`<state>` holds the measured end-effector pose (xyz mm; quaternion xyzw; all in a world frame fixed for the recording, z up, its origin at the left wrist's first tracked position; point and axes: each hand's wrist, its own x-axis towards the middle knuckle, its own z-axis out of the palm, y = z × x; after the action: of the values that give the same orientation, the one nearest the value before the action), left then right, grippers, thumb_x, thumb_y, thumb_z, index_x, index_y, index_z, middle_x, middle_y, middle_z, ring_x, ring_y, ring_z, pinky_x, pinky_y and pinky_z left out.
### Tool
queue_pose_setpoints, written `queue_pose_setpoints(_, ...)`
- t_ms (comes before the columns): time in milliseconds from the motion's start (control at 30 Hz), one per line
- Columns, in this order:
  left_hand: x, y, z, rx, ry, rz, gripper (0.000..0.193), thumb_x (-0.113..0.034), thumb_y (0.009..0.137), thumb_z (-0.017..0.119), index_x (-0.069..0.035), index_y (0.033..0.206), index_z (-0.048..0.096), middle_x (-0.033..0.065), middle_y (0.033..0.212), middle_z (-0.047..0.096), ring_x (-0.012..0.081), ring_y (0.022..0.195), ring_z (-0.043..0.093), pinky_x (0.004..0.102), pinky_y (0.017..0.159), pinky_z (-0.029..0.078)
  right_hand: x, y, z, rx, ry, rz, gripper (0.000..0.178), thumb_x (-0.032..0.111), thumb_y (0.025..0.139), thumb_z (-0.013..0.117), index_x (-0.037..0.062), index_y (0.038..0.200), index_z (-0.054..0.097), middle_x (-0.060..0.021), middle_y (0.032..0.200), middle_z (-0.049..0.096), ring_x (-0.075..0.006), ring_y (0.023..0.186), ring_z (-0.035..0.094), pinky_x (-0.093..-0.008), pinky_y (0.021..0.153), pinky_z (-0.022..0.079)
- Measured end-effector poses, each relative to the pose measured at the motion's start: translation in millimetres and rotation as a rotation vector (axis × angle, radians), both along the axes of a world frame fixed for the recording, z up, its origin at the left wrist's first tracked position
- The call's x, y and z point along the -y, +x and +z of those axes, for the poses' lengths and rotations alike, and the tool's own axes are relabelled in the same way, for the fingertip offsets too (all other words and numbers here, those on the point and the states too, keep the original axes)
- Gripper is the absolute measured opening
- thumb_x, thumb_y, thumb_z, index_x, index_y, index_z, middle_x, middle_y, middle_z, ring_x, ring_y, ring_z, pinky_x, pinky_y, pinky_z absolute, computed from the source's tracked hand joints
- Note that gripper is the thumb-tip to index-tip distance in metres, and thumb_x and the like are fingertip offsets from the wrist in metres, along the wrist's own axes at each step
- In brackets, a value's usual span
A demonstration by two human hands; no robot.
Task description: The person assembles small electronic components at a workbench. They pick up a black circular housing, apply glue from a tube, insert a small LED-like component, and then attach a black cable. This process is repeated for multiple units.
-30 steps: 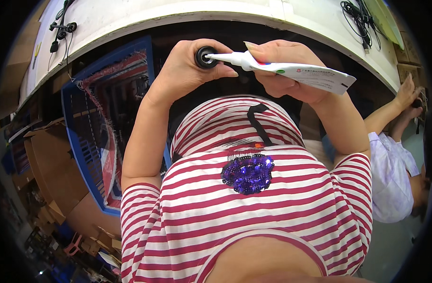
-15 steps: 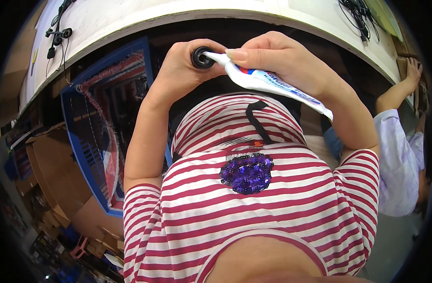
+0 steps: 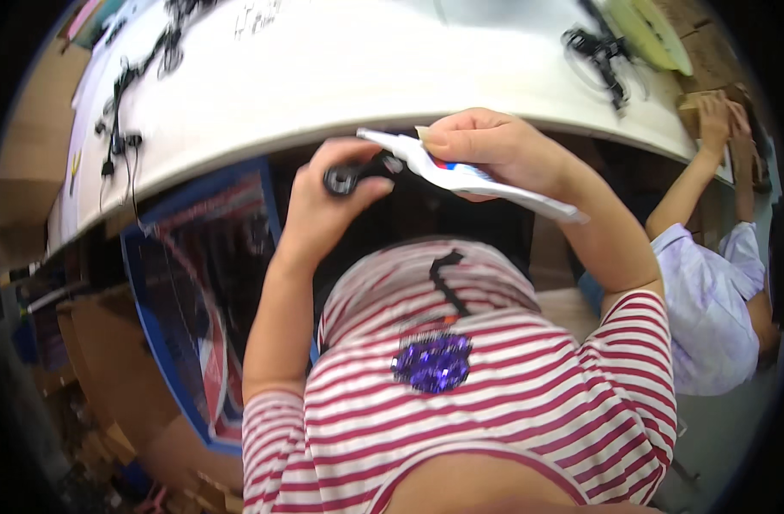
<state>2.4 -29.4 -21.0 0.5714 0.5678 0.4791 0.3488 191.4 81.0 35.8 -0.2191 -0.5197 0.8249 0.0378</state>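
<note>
My left hand (image 3: pixel 313 204) is closed around a black cylindrical part (image 3: pixel 341 179) with a round, hollow end. Its fingers curl over the top, and the thumb lies along the near side. My right hand (image 3: pixel 516 158) pinches a white squeeze tube (image 3: pixel 467 178) with red and blue print. The tube's narrow white nozzle points left and lies by the left fingers, above the black part and outside its round opening. The flat tail of the tube slants down to the right. Motion blurs both hands slightly.
Beyond my hands runs a white tabletop (image 3: pixel 323 64) with black cables (image 3: pixel 599 60) at right and more at left. A blue crate (image 3: pixel 143 283) with striped cloth stands below left, near cardboard (image 3: pixel 109 360). At right, another person's hands (image 3: pixel 719 124) touch a box.
The nozzle has left the round opening of the black part, which has turned in my left hand. Both hands sit lower in the picture, and more of the tabletop shows.
</note>
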Motion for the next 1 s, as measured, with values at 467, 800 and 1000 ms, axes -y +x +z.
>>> queue_pose_setpoints(467, 14.4, 4.3, 10.8, 0.62, -0.061, -0.321, 0.031, -0.005, 0.079, 0.057, -0.005, 0.108, 0.048, 0.0014, 0.083, 0.05, 0.0066, 0.074, 0.046, 0.0199, 0.068, 0.038, -189.4, -30.1, -31.2, 0.562, 1.349, -0.563, 0.032, 0.032, 0.082, 0.051, 0.0022, 0.084, 0.062, -0.0172, 0.079, 0.061, -0.03, 0.078, 0.058, -0.0393, 0.07, 0.042)
queue_pose_setpoints(800, 25.6, -16.3, 9.5, 0.697, 0.121, 0.041, 0.048, -0.007, 0.082, 0.056, -0.004, 0.126, 0.037, 0.0014, 0.085, 0.048, 0.0071, 0.072, 0.044, 0.0203, 0.064, 0.038, -7.0, -34.9, 31.9, 0.32, 0.765, 0.349, 0.021, 0.023, 0.083, 0.057, 0.0019, 0.08, 0.06, -0.0061, 0.07, 0.06, -0.0138, 0.068, 0.057, -0.0269, 0.061, 0.045)
queue_pose_setpoints(1000, 12.5, 7.9, 14.4, 0.783, 0.242, -0.012, 0.051, -0.016, 0.086, 0.056, -0.005, 0.13, 0.033, 0.0041, 0.087, 0.046, 0.0088, 0.065, 0.039, 0.0221, 0.059, 0.036, 30.4, -28.8, -107.6, 0.154, 0.571, 0.347, 0.07, 0.02, 0.072, 0.066, 0.0022, 0.131, 0.033, -0.021, 0.124, 0.046, -0.0252, 0.104, 0.053, -0.0324, 0.088, 0.042)
